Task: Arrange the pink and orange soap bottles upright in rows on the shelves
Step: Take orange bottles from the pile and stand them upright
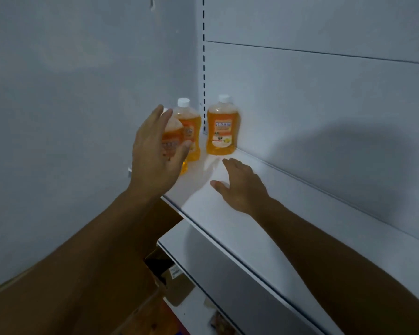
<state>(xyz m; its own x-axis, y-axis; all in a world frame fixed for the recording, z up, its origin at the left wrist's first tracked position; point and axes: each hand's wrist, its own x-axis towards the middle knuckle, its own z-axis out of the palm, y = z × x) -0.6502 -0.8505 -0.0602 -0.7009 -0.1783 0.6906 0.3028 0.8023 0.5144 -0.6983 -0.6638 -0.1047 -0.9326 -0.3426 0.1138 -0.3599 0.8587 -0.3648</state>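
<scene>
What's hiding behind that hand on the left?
Behind the left hand stands an orange bottle, label blurred. Another orange bottle stands behind that one. The hand covers the front bottle's cap.

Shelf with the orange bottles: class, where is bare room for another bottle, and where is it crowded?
Free: the shelf right of the labelled bottle, past the right hand. Crowded: the left corner, where two bottles stand behind the left hand.

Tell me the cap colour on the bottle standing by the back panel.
White. The cap tops the orange bottle, shown in the head view.
</scene>
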